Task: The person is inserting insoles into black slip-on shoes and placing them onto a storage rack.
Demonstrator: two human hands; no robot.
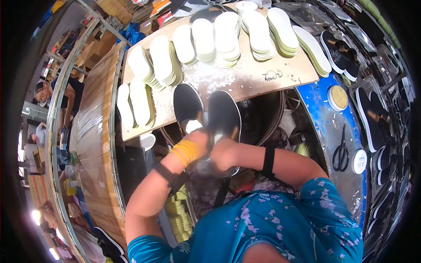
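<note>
My left hand [198, 141], with yellow bands around the wrist, grips the heel of a black slip-on shoe [187, 105] whose toe points away from me. My right hand [222, 151] holds the heel of a second black shoe [224, 116] right beside it. Both shoes hang over the near edge of a wooden board [263, 79]. My fingers are mostly hidden inside or behind the shoes. Stacks of white insoles [204, 39] lie in rows across the board beyond the shoes.
Black scissors [341, 153] and two round lidded tins [338, 97] lie on a blue surface at right. Packed black shoes [372, 118] line the right rim. A wooden conveyor-like surface [94, 144] runs along the left, with other people beyond it.
</note>
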